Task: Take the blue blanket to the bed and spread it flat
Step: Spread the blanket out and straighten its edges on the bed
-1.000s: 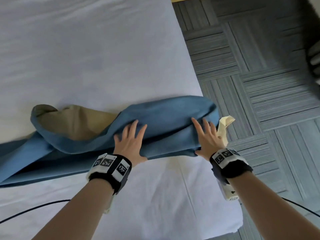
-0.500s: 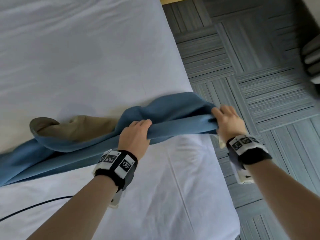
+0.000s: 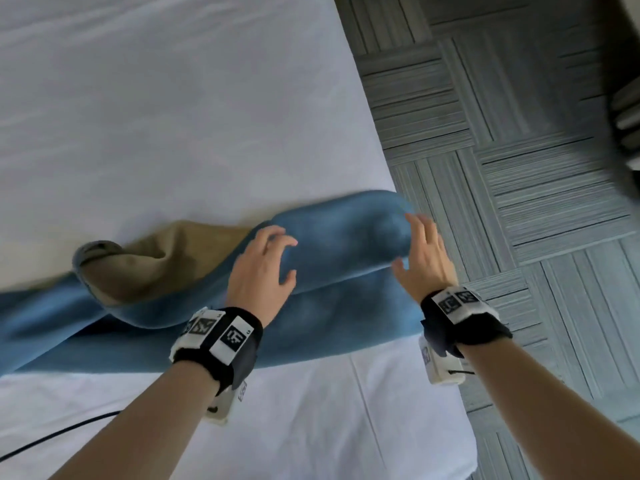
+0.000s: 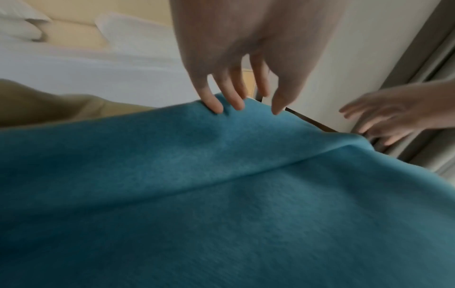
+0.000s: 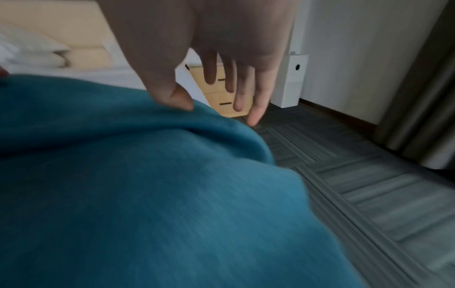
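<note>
The blue blanket (image 3: 339, 306) lies bunched in a long band across the white bed (image 3: 173, 116), near its right edge. Its tan underside (image 3: 156, 261) shows at the left. My left hand (image 3: 277, 258) rests on the top fold with fingers spread; in the left wrist view its fingertips (image 4: 216, 107) touch the blanket (image 4: 221, 194). My right hand (image 3: 412, 244) lies flat at the blanket's right end with straight fingers. In the right wrist view only its thumb (image 5: 179, 103) touches the blanket (image 5: 147, 185). Neither hand grips the fabric.
Grey patterned carpet (image 3: 519, 168) runs along the bed's right side. A black cable (image 3: 52, 441) crosses the sheet at lower left. A wooden drawer unit (image 5: 219, 93), a white box (image 5: 290, 81) and a curtain (image 5: 423, 87) stand beyond the bed.
Half a second ago both hands gripped a raised fold of the blanket. They have let it go and now rest open on it; the blanket lies lower and wider.
</note>
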`<control>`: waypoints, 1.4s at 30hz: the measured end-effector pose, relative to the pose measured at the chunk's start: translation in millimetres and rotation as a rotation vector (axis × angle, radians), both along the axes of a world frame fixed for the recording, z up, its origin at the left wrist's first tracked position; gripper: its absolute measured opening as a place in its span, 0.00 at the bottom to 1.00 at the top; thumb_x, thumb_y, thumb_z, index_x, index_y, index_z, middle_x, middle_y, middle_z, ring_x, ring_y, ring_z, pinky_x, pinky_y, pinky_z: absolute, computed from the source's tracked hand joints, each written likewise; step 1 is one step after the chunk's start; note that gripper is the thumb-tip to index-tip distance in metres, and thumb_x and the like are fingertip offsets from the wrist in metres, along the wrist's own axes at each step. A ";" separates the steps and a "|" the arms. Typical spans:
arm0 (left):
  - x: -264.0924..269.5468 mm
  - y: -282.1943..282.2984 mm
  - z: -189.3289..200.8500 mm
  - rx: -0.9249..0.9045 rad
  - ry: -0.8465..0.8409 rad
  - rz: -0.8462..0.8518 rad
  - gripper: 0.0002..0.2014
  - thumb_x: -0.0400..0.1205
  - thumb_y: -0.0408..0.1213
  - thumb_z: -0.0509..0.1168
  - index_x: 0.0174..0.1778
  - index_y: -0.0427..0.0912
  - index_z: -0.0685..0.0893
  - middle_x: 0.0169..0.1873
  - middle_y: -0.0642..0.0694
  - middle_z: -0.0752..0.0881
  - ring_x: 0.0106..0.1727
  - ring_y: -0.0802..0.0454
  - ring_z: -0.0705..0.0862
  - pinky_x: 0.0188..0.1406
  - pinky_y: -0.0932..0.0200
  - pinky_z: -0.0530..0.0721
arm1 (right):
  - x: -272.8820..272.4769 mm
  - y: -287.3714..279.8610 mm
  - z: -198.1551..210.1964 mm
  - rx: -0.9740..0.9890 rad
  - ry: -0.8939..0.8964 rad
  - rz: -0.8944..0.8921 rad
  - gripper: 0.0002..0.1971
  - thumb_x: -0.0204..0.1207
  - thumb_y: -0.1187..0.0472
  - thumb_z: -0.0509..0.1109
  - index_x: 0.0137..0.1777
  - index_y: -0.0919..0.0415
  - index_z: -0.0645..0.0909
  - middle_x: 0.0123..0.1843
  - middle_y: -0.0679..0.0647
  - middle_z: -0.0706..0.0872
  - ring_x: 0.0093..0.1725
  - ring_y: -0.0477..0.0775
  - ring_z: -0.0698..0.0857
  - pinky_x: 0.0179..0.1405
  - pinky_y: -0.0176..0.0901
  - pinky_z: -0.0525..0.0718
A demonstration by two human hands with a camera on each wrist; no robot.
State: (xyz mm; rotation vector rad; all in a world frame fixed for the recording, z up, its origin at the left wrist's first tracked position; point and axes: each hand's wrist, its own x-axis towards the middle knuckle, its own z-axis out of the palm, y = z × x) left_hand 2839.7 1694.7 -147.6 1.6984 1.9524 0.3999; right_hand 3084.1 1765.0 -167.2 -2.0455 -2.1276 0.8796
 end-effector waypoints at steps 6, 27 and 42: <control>-37.4 -3.7 -9.4 -0.437 0.140 0.311 0.34 0.70 0.46 0.74 0.69 0.45 0.69 0.66 0.42 0.73 0.66 0.39 0.77 0.57 0.42 0.81 | -59.4 19.8 -7.8 -0.137 -0.111 0.356 0.45 0.70 0.60 0.74 0.81 0.44 0.50 0.68 0.55 0.71 0.66 0.61 0.74 0.54 0.60 0.83; -1.9 16.0 2.4 -0.140 0.218 -0.020 0.31 0.79 0.39 0.63 0.78 0.50 0.61 0.80 0.47 0.62 0.80 0.47 0.62 0.79 0.49 0.57 | 3.3 34.2 7.5 -0.184 -0.256 -0.031 0.41 0.72 0.72 0.62 0.80 0.45 0.49 0.74 0.65 0.67 0.69 0.70 0.73 0.58 0.65 0.79; -138.3 -183.1 9.6 -0.276 0.129 0.466 0.23 0.79 0.34 0.61 0.71 0.47 0.71 0.72 0.49 0.72 0.74 0.49 0.70 0.72 0.53 0.64 | -204.9 -73.5 12.2 0.198 -0.228 0.726 0.39 0.71 0.62 0.68 0.80 0.44 0.56 0.84 0.57 0.55 0.83 0.67 0.48 0.79 0.68 0.51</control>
